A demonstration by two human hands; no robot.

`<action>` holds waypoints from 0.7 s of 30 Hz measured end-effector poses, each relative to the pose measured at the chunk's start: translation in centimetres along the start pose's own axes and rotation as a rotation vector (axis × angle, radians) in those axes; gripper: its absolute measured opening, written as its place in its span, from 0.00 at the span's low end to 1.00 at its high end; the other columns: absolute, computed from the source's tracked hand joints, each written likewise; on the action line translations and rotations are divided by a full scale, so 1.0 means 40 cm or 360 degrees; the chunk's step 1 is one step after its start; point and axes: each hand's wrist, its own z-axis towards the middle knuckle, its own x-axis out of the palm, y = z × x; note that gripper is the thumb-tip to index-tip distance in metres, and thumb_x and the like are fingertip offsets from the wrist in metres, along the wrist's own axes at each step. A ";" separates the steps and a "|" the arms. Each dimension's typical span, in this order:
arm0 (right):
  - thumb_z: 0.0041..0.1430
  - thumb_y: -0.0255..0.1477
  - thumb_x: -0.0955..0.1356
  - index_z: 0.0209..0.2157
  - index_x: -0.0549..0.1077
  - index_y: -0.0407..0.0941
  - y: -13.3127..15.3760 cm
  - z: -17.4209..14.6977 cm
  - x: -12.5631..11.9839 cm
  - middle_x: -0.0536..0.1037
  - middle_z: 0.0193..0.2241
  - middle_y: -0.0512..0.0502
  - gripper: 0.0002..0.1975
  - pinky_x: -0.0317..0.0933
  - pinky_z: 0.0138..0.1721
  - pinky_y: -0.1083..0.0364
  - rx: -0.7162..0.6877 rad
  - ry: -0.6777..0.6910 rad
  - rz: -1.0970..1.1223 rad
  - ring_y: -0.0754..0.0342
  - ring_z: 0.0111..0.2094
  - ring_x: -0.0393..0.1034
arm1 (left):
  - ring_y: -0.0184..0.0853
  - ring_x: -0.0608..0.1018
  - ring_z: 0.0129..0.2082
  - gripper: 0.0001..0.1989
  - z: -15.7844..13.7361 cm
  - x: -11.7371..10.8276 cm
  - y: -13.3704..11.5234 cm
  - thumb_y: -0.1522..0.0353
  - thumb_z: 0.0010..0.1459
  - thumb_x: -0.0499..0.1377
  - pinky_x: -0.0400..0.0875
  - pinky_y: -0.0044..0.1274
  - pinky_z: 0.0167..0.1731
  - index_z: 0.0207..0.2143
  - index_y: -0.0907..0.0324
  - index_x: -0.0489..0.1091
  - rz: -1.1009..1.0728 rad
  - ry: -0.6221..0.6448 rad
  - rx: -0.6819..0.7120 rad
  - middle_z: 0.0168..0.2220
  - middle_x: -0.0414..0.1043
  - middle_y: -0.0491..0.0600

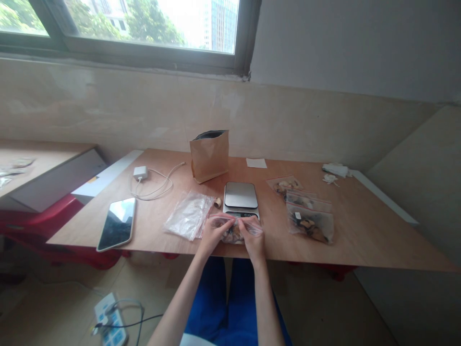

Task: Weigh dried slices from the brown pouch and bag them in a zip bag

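Seated at a plywood table (360, 240), a person pinches a small clear zip bag (236, 231) of brown pieces between both hands at the near edge. The left hand (215, 235) grips the bag's left end and the right hand (252, 240) its right end, fingers closed on the top strip, so the bag's long axis runs left to right between them, equally near each. Just behind it sits a digital scale (241, 198); a brown paper pouch (209, 154) stands farther back. Empty clear bags (188, 215) lie to the left, filled bags (309, 218) to the right. A phone (117, 224) and white charger (140, 172) rest at far left, below a window (144, 24).
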 end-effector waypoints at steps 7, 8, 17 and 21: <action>0.55 0.31 0.66 0.28 0.74 0.44 -0.010 -0.003 0.017 0.74 0.28 0.47 0.08 0.63 0.39 0.54 -0.0010 0.0010 -0.0039 0.53 0.35 0.68 | 0.35 0.76 0.31 0.10 0.006 0.000 0.009 0.62 0.51 0.60 0.70 0.23 0.33 0.28 0.61 0.73 0.0098 -0.0006 0.0130 0.29 0.75 0.50; 0.55 0.31 0.66 0.28 0.74 0.43 -0.009 -0.003 0.017 0.74 0.28 0.47 0.07 0.63 0.39 0.54 -0.0023 0.0014 -0.0054 0.53 0.35 0.68 | 0.34 0.76 0.31 0.10 0.006 0.001 0.010 0.62 0.51 0.60 0.70 0.23 0.33 0.29 0.61 0.72 0.0107 0.0001 0.0148 0.29 0.75 0.50; 0.55 0.32 0.66 0.29 0.75 0.44 -0.004 -0.006 0.027 0.74 0.28 0.47 0.08 0.64 0.38 0.53 -0.0040 -0.0098 -0.0090 0.53 0.33 0.69 | 0.33 0.76 0.31 0.09 0.005 0.001 0.008 0.64 0.52 0.59 0.69 0.22 0.34 0.29 0.61 0.72 0.0078 -0.0024 0.0160 0.28 0.73 0.49; 0.54 0.35 0.67 0.30 0.75 0.42 -0.003 -0.005 0.030 0.76 0.30 0.45 0.11 0.63 0.39 0.53 0.0093 -0.0120 0.0010 0.52 0.35 0.70 | 0.33 0.75 0.29 0.09 0.003 0.000 0.004 0.63 0.51 0.60 0.68 0.22 0.33 0.27 0.61 0.73 -0.0049 -0.0070 0.0071 0.26 0.73 0.48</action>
